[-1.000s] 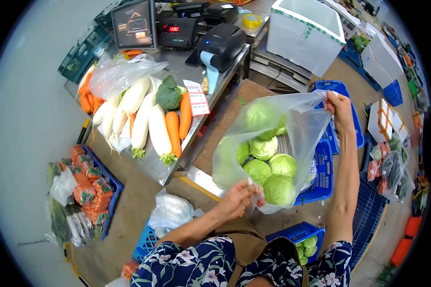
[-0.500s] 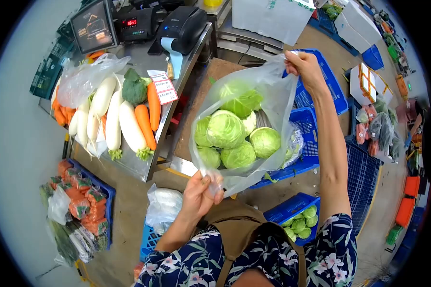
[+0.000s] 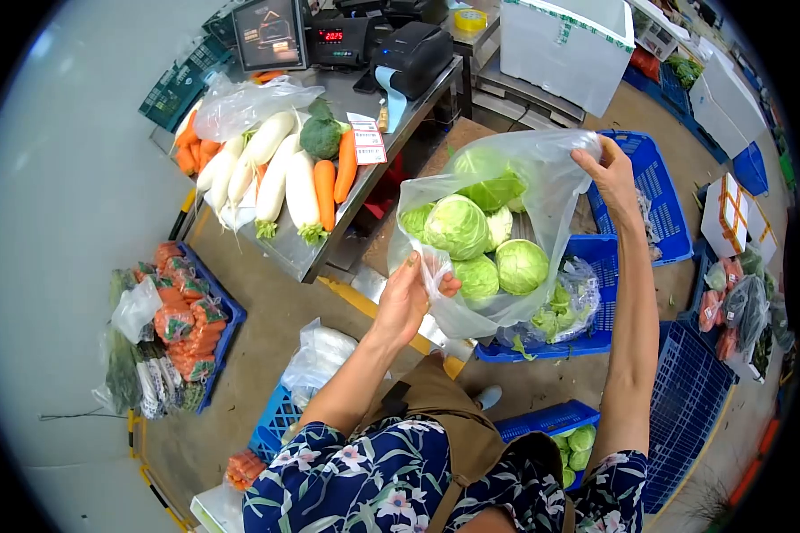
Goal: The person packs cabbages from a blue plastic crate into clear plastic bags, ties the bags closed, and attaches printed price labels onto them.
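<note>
A clear plastic bag (image 3: 556, 169) hangs open between my hands with several green cabbages (image 3: 456, 227) inside. My left hand (image 3: 407, 300) has its fingers closed on the bag's near left edge, where the plastic is bunched. At the bag's upper right corner, my right hand (image 3: 612, 178) pinches the rim between thumb and fingers. Beneath the bag is a brown board (image 3: 460, 135), partly covered. Whether the bag rests on it I cannot tell.
White radishes (image 3: 276, 182), carrots (image 3: 346, 167) and a broccoli head (image 3: 320, 133) lie on the steel table (image 3: 351, 222) at left, near a label printer (image 3: 413, 58). Blue crates (image 3: 600, 333) stand right of the bag. Packed carrots (image 3: 191, 324) fill a crate at lower left.
The view has turned, so the table and crates appear farther right. My hands have come closer together, and the bag's opening has narrowed. The red display reading is different.
</note>
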